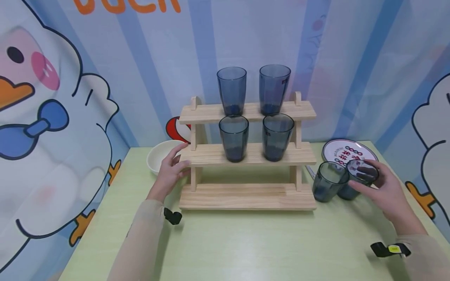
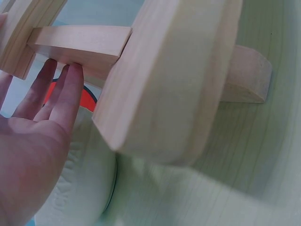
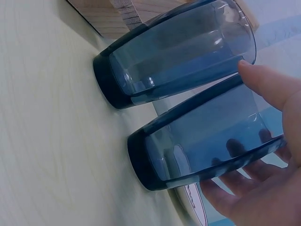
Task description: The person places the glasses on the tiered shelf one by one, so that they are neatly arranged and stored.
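Note:
My left hand holds the left end of the middle tier of a wooden three-tier shelf; in the left wrist view its fingers reach the upright. At the right, my right hand grips a blue-grey drinking glass, fingers along one side and thumb by the rim. A second such glass stands upright beside it, close to the thumb tip. Two matching glasses stand on the top tier. Another two glasses stand on the middle tier.
Behind the right-hand glasses lies a white plate with red lettering and a dark rim. A cream bowl sits behind my left hand. The pale green table backs onto a blue cartoon curtain.

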Demonstrator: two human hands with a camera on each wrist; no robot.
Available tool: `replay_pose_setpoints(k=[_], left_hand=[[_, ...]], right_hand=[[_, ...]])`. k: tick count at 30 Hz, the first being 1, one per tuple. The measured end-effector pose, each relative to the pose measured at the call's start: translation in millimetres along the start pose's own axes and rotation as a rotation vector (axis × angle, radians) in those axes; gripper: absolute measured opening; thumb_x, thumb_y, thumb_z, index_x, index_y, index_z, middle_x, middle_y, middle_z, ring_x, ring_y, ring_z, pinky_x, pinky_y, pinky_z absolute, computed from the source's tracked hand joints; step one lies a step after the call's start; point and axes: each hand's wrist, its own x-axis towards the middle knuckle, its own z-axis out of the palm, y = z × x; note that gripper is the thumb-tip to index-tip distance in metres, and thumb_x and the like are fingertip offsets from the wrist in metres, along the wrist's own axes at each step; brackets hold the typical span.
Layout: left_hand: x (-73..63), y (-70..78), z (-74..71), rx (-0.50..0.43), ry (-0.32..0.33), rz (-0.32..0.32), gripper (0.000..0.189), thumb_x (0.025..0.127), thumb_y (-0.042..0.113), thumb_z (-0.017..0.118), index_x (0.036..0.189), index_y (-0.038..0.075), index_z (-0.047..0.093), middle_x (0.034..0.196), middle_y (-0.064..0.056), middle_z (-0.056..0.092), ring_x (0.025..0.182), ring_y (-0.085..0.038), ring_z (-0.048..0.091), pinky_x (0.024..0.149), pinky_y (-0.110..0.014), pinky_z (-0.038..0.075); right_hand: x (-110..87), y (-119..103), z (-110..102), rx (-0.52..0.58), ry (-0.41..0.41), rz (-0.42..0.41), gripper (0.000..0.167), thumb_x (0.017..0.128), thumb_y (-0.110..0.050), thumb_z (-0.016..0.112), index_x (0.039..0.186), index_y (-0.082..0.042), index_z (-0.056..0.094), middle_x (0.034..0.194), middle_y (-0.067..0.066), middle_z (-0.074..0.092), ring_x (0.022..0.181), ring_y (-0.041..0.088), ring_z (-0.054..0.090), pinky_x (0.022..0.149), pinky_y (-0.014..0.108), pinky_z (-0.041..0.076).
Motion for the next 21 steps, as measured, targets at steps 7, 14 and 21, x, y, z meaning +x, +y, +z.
replay_pose_setpoints(k=[7,14,21], left_hand=[[1.5,-2.0,-1.1,-0.002,0.001,-0.001,0.069,0.101,0.012,0.067,0.163,0.02,0.038,0.158,-0.019,0.045,0.135,-0.039,0.052,0.108,-0.056,0.05],[1.6,-2.3,-1.5,0.0,-0.001,0.008,0.068,0.101,0.012,0.066,0.163,0.019,0.038,0.158,-0.019,0.045,0.136,-0.039,0.052,0.109,-0.057,0.05],[2.0,-2.9,-1.1,-0.007,-0.004,0.021,0.068,0.101,0.009,0.065,0.163,0.018,0.039,0.157,-0.019,0.046,0.134,-0.037,0.052,0.108,-0.057,0.05]], right_hand=[[-1.7,-1,-1,-0.03,0.046,0.034,0.094,0.092,-0.031,0.083,0.167,-0.015,0.029,0.149,0.023,0.044,0.11,-0.004,0.047,0.076,0.005,0.05],[-6.6,1,-5,0.017,0.062,0.024,0.091,0.091,-0.026,0.084,0.165,-0.017,0.032,0.125,-0.02,0.057,0.105,-0.011,0.052,0.078,0.005,0.05],[-14.8,-2,-10,-0.015,0.122,0.074,0.089,0.09,-0.031,0.085,0.164,-0.023,0.037,0.118,-0.028,0.057,0.104,-0.007,0.05,0.074,0.005,0.047]])
